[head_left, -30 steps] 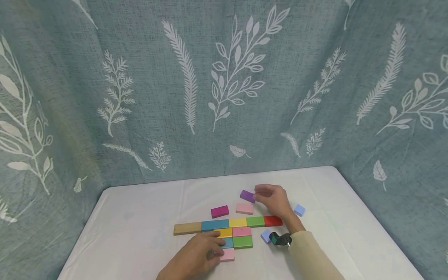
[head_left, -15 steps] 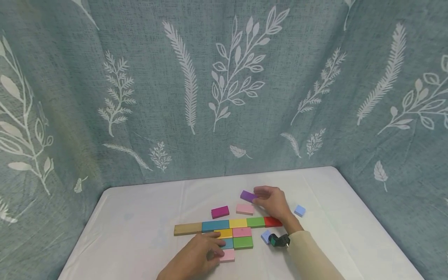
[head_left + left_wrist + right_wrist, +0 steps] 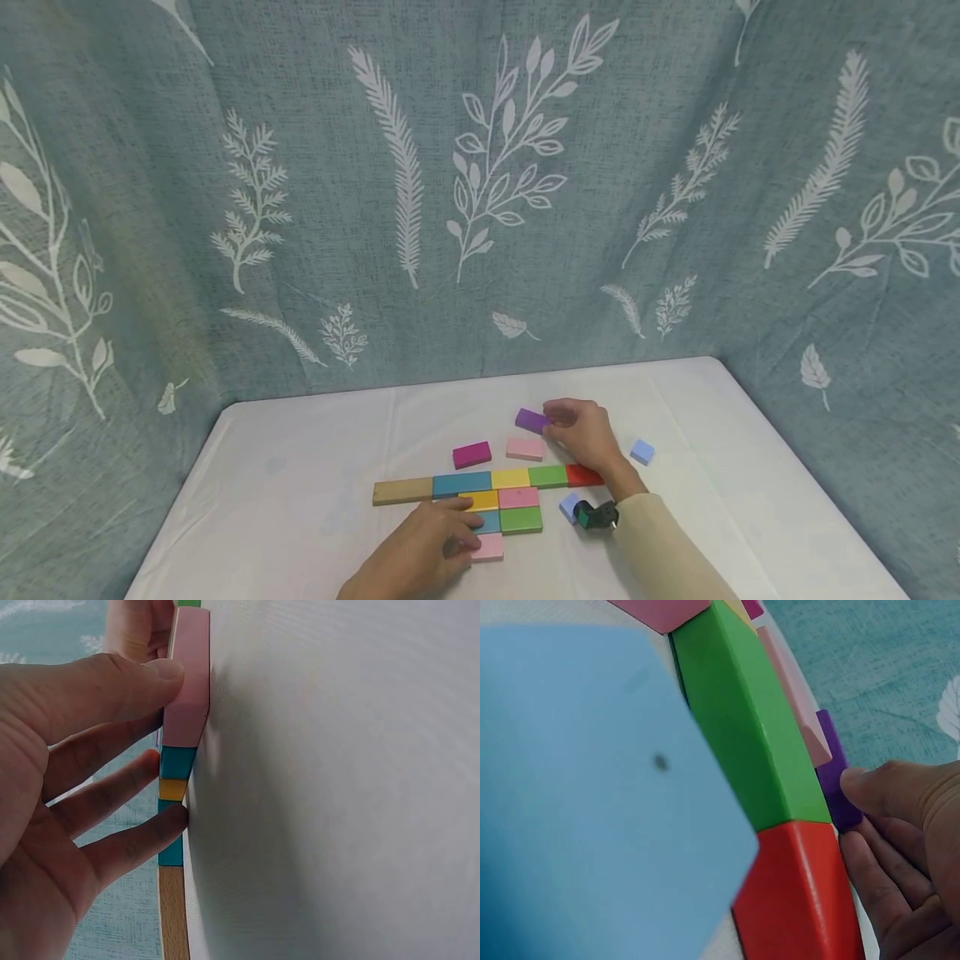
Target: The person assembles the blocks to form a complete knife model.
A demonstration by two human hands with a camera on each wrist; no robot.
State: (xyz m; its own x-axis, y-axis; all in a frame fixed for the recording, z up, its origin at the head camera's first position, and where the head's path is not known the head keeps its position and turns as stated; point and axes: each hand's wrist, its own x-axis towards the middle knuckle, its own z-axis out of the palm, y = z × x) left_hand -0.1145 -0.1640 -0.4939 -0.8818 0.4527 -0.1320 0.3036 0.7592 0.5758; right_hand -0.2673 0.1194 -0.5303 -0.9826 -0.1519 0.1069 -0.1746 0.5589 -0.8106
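My left hand [image 3: 420, 546] lies over the lower left of a flat arrangement of coloured wooden blocks. Its thumb touches a light pink block [image 3: 487, 547], while its extended fingers reach a blue block [image 3: 487, 522] and a yellow-orange block [image 3: 482, 500]. Beyond the top row, my right hand [image 3: 588, 433] pinches the right end of a purple block [image 3: 531, 421] that lies on the table. In the right wrist view, the thumb presses one side of this purple block [image 3: 836, 776], with fingers at its lower end.
A magenta block [image 3: 472, 455] and another light pink block [image 3: 524, 448] lie behind the row. The row ends in a wooden-coloured block [image 3: 402, 491] and a red block [image 3: 583, 475]. Light blue blocks [image 3: 642, 452] lie to the right on the white table [image 3: 285, 467].
My right hand has closed in slightly on the end of the purple block. The left hand and the arranged blocks stay as they were.
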